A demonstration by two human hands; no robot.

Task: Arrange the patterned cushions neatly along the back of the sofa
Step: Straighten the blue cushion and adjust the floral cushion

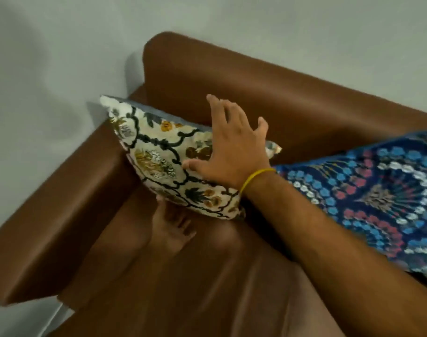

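Observation:
A cream cushion (156,152) with dark vine lines and yellow flowers leans tilted in the left corner of the brown leather sofa (292,110), against the backrest and the armrest. My right hand (231,147), with a yellow band at the wrist, lies spread on the cushion's upper right part, fingers over its top edge. My left hand (171,227) is blurred and reaches up from below to the cushion's lower edge, with its fingertips tucked under it. A blue cushion (377,198) with red, white and light-blue rings leans against the backrest to the right, partly behind my right forearm.
The sofa's left armrest (61,215) runs toward the lower left, next to a pale grey wall (49,81). The brown seat (207,288) spreads out below the cushions.

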